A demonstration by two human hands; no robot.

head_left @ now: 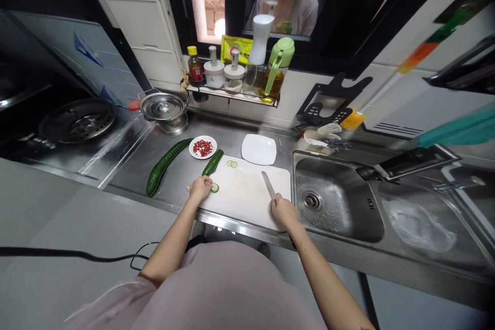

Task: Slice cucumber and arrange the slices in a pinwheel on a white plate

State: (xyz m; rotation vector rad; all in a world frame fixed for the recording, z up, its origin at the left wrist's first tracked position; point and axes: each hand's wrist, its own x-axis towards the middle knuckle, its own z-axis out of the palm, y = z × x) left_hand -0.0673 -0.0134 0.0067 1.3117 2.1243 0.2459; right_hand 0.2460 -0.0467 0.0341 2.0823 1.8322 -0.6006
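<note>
My right hand (284,211) is wrapped round the handle of a kitchen knife (268,184), its blade pointing away from me over the right side of the white cutting board (247,201). At the board's left edge, my left hand (200,188) has its fingers closed at some cucumber slices (215,187); the palm side is hidden. Just beyond it lies a cut piece of cucumber (213,163), partly over the board's edge. Two pale slices (232,164) rest near the board's far side.
A whole cucumber (164,167) lies left of a small plate of chopped red pieces (203,157). Behind the board stands a white square plate (259,149). To the right is the sink (336,216). A lidded steel pot (166,113) and a condiment shelf (232,94) are at the back.
</note>
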